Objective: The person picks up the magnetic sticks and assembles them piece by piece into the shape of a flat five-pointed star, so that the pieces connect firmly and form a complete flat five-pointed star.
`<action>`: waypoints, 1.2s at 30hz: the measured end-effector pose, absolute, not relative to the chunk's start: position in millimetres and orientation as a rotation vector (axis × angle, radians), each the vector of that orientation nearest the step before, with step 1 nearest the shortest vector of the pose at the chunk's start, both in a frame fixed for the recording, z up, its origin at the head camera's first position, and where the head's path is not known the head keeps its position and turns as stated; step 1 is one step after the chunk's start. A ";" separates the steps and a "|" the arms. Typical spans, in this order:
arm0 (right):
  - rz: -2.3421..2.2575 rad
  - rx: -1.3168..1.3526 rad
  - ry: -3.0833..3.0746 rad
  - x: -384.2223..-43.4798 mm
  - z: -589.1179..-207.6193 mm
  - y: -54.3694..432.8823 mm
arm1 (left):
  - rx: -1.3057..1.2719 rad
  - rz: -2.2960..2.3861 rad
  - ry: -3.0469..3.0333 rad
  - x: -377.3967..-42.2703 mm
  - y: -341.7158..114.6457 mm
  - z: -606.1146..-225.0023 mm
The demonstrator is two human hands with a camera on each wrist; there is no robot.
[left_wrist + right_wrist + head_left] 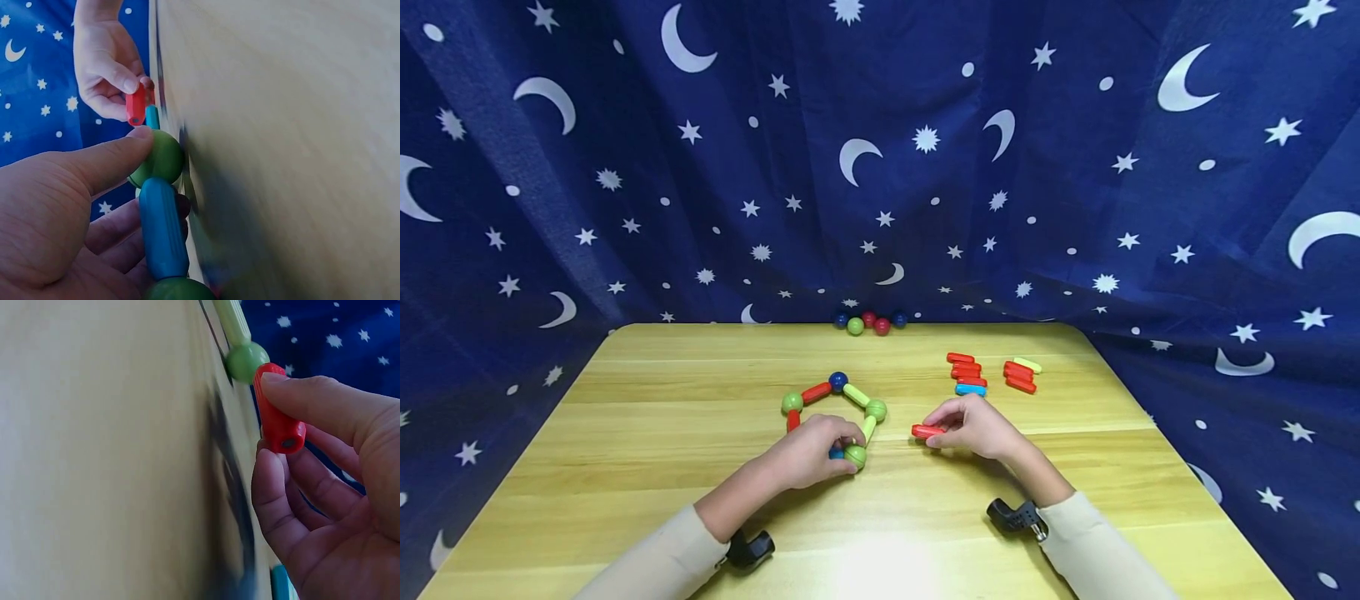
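A ring of coloured rods and balls lies on the table in the head view. A dark blue ball (838, 382) tops it, with a green ball (792, 403) on the left and another green ball (876, 410) on the right. At the ring's near side my left hand (811, 454) pinches a green ball (161, 156) between thumb and fingers. A blue rod (164, 228) joins that ball, and part of the ring is behind this hand. To the right, my right hand (976, 430) holds a loose red rod (279, 412) by thumb and fingertips, apart from the ring.
Beyond my right hand lie several red rods (966, 368) with a blue rod (971, 390), and beside them more red rods (1020, 377) with a yellow-green rod (1028, 365). Several balls (882, 326) sit along the far table edge, against a blue star-patterned curtain (925, 208).
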State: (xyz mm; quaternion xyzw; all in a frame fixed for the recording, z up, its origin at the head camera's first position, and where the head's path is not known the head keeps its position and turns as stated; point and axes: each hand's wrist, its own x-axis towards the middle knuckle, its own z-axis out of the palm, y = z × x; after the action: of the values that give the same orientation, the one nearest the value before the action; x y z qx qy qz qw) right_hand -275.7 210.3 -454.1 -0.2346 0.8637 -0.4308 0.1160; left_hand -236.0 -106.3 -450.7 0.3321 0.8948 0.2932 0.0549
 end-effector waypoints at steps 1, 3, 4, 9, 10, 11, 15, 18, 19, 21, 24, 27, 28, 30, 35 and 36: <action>-1.268 -0.687 2.515 -274.6 -454.7 207.6 | 1.012 0.894 2.720 -236.2 -106.0 -450.6; -1.279 -0.692 2.494 -272.5 -455.5 202.6 | 1.017 0.900 2.724 -236.7 -105.4 -451.1; -1.279 -0.701 2.492 -271.2 -455.5 200.1 | 1.019 0.904 2.727 -236.9 -105.1 -451.3; -1.286 -0.766 2.446 -266.6 -455.4 187.3 | 0.995 0.910 2.745 -237.8 -103.5 -451.2; -1.287 -0.771 2.432 -266.0 -455.6 184.9 | 0.987 0.908 2.748 -237.9 -103.1 -451.0; -1.290 -0.776 2.415 -265.5 -455.9 182.6 | 0.980 0.907 2.750 -238.0 -102.8 -450.8; -1.291 -0.784 2.391 -264.0 -456.9 174.7 | 0.974 0.910 2.751 -238.3 -101.5 -449.8; -1.305 -0.801 2.372 -262.8 -457.5 169.6 | 0.979 0.909 2.754 -237.9 -100.9 -449.1; -1.307 -0.809 2.367 -262.5 -457.7 167.9 | 0.981 0.908 2.755 -237.7 -100.7 -449.1; -1.294 -0.826 2.368 -261.8 -457.9 164.2 | 0.982 0.907 2.757 -237.4 -100.7 -449.2; -1.274 -0.827 2.376 -261.4 -457.6 158.7 | 0.981 0.908 2.754 -237.5 -100.4 -449.3; -1.257 -0.815 2.385 -261.0 -456.2 153.8 | 0.967 0.904 2.749 -238.0 -100.2 -448.6; -1.259 -0.809 2.382 -260.7 -455.6 152.6 | 0.966 0.903 2.747 -238.1 -100.1 -448.4; -1.264 -0.799 2.378 -260.2 -454.4 150.9 | 0.960 0.904 2.743 -238.6 -100.0 -448.4; -1.266 -0.797 2.366 -260.4 -452.4 151.5 | 0.956 0.897 2.730 -240.6 -98.8 -448.4; -1.261 -0.813 2.375 -261.5 -452.5 152.9 | 0.962 0.897 2.727 -241.2 -98.4 -448.4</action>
State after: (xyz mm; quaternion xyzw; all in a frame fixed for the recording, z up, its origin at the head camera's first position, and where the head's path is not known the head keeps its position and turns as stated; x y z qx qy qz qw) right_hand -261.5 152.9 -452.5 -0.2853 0.8338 -0.4427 0.1657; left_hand -241.2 -98.4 -448.4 0.3172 0.8993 0.2956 0.0569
